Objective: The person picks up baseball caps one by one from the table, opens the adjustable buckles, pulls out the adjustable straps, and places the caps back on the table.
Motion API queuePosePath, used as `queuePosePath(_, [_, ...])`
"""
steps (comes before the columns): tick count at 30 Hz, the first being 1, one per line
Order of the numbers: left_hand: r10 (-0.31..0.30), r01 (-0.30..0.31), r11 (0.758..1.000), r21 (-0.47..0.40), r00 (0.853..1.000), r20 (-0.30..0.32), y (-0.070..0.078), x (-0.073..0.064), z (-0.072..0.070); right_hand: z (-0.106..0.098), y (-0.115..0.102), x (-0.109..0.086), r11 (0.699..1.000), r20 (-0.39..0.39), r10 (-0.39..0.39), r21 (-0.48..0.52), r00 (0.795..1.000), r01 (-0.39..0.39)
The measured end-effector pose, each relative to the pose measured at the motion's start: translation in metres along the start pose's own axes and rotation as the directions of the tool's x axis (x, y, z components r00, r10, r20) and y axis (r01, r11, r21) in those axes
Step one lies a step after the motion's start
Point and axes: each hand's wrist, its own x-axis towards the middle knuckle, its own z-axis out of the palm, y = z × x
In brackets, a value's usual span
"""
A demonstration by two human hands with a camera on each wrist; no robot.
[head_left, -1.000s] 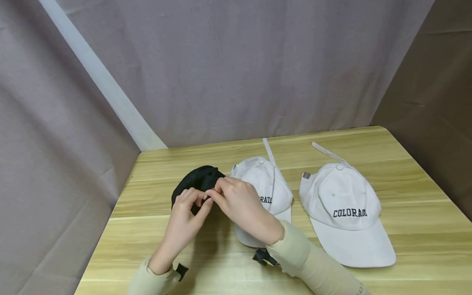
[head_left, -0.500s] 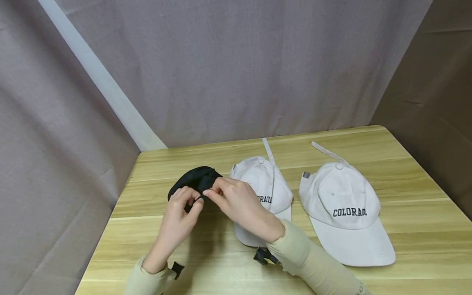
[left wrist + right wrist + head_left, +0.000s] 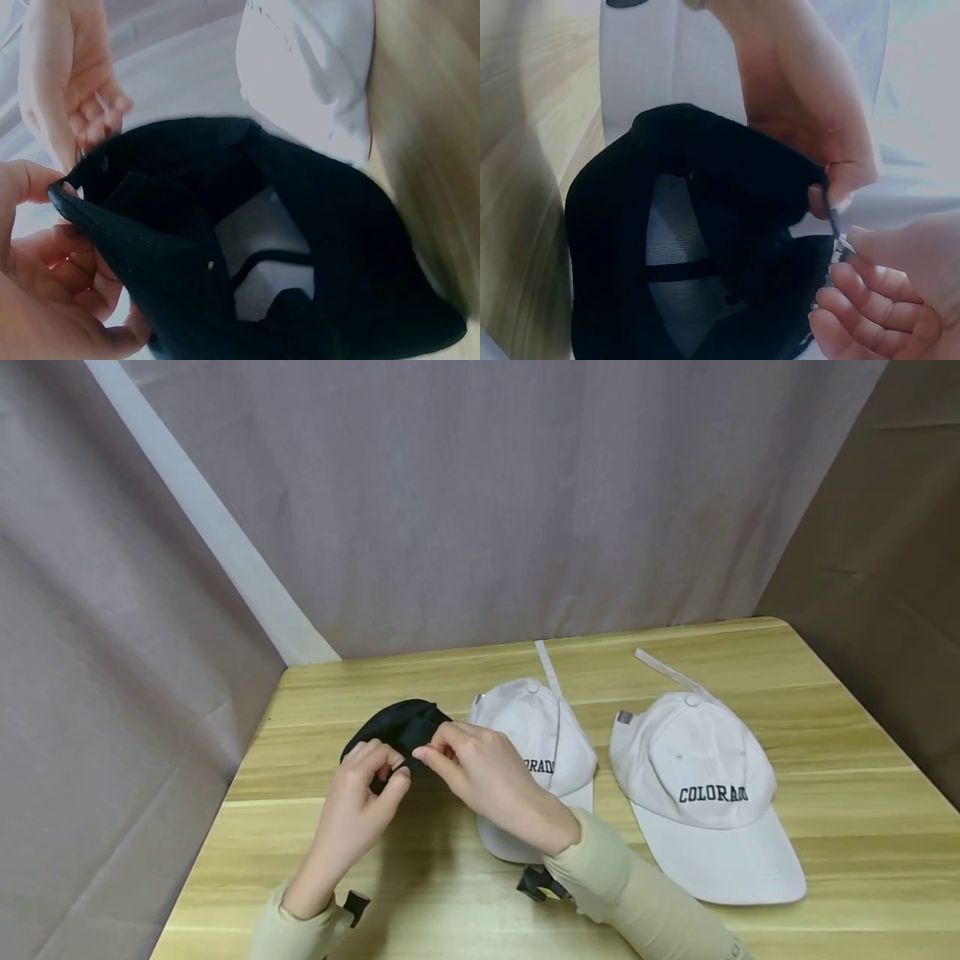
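Observation:
A black cap (image 3: 393, 727) is held up at the table's left half, its hollow inside facing the wrist cameras. My left hand (image 3: 356, 789) pinches the cap's edge between thumb and index finger; the left wrist view shows these fingers on the black fabric (image 3: 180, 255). From the other side my right hand (image 3: 483, 768) pinches the end of the strap, where a small metal buckle (image 3: 843, 244) shows at its fingertips in the right wrist view. Both sets of fingertips are close together. A dark strap (image 3: 679, 271) crosses the cap's inside.
Two white caps lie on the wooden table (image 3: 465, 918): one (image 3: 528, 727) partly behind my right hand, another (image 3: 708, 785) lettered COLORADO farther right. Their loose straps point toward the back edge. Grey curtains (image 3: 510, 510) stand behind the table.
My left hand and the black cap have shifted slightly left, and a small gap has opened between the two hands' fingertips. The white caps have not moved.

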Motion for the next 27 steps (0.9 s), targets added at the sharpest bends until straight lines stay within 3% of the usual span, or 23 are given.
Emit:
queuePosePath(4, [0.024, -0.024, 0.999, 0.022, 0.999, -0.029, -0.002, 0.002, -0.004, 0.0, -0.001, 0.0, 1.0, 0.009, -0.007, 0.004, 1.0, 0.007])
queuePosePath(10, [0.1, -0.1, 0.995, 0.009, 0.995, 0.02, 0.005, -0.003, 0.002, 0.003, 0.0, 0.0, 0.999, 0.0, 0.002, -0.043, 1.0, -0.002])
queuePosePath(13, [0.076, -0.076, 0.997, 0.008, 0.997, 0.015, 0.005, -0.004, 0.004, 0.003, 0.001, 0.0, 0.999, 0.001, 0.001, -0.041, 1.0, -0.001])
queuePosePath(19, [0.022, -0.02, 0.999, 0.045, 0.999, -0.043, -0.005, 0.001, -0.008, 0.001, 0.0, 0.003, 1.0, 0.024, -0.004, -0.008, 1.0, 0.005])
queuePosePath(27, [0.127, -0.127, 0.992, 0.016, 0.992, 0.024, 0.001, 0.0, 0.005, 0.002, 0.003, 0.002, 0.998, 0.03, 0.014, -0.062, 0.999, -0.012])
